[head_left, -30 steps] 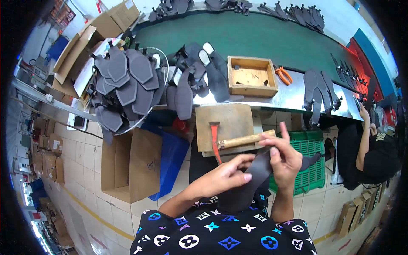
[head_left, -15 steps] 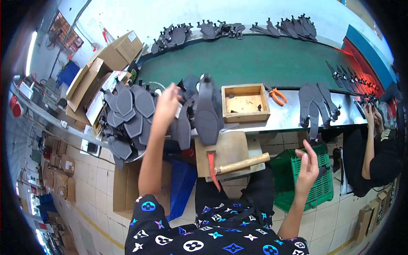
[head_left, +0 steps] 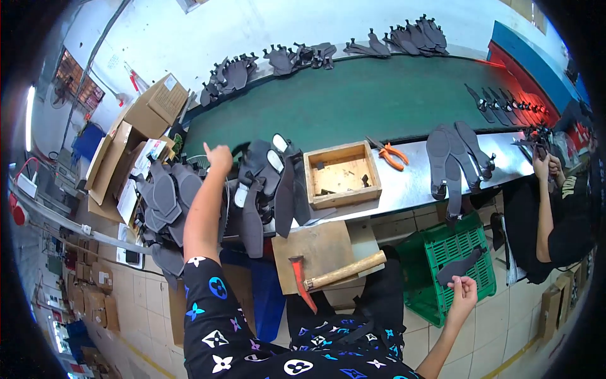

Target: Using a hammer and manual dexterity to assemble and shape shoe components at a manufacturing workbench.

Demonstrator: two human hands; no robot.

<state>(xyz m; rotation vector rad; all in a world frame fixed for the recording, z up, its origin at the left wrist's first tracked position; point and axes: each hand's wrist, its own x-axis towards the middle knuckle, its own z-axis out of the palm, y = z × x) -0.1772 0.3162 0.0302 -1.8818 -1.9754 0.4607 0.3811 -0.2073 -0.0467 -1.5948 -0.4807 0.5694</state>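
Note:
My left hand (head_left: 219,158) is over the left end of the bench, at the far edge of a heap of dark grey sandal soles (head_left: 165,194). One finger sticks out and the others are bent partly out of sight; nothing shows in it. More soles (head_left: 261,165), some with white patches, lean beside it. Low on the right, my right hand (head_left: 463,292) has its fingers closed at the broad end of one grey sandal sole (head_left: 458,268), in front of a green plastic crate (head_left: 435,237).
A wooden box (head_left: 341,201) and orange-handled pliers (head_left: 392,158) sit on the bench. A hammer (head_left: 344,270) with a red head lies on a board (head_left: 315,243) before me. Behind runs a green conveyor belt (head_left: 315,104). A co-worker (head_left: 536,221) handles dark pieces at right.
My left hand has moved left, away from the soles beside the wooden box; those soles now sit at another angle. My right hand has lowered, and the sole at its fingers shows fully.

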